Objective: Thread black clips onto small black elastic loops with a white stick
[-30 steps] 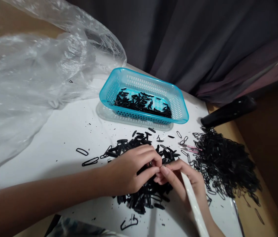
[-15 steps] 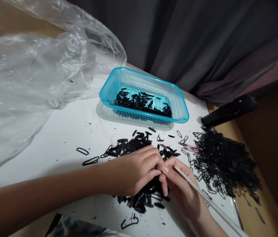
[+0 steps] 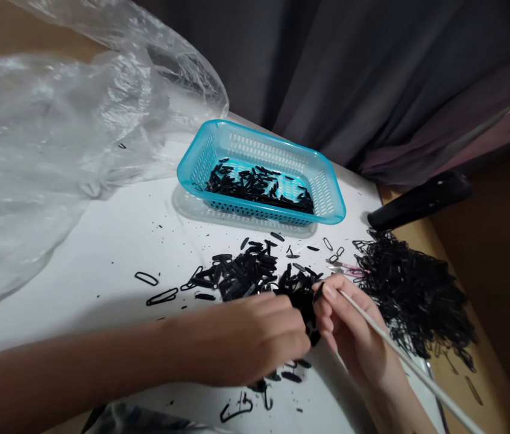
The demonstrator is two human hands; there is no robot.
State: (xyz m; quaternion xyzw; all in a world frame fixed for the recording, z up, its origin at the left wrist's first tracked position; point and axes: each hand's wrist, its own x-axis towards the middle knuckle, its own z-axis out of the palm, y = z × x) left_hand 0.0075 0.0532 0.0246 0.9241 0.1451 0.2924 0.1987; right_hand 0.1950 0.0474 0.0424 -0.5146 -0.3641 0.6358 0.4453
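R hand [image 3: 354,337] pinches blk bit [image 3: 319,292] & holds white stick [image 3: 418,371]. L hand [image 3: 255,340] curls over blk pile [image 3: 246,272]; can't tell its grip.

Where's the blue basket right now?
In the head view, the blue basket sits upper centre, beyond the heap of black pieces and right of the clear plastic sheet.

the left forearm [image 3: 69,364] enters at the lower left edge and stretches, bare, towards the middle of the frame. the left hand [image 3: 250,339], slightly blurred, lies back up just below centre, its fingers bent down and their tips hidden. the right forearm [image 3: 402,401] rises from the lower right; the right hand [image 3: 354,322] is turned palm inwards, thumb [image 3: 337,301] and forefinger pinched together, the other fingers curled beneath. the hands are close but apart.
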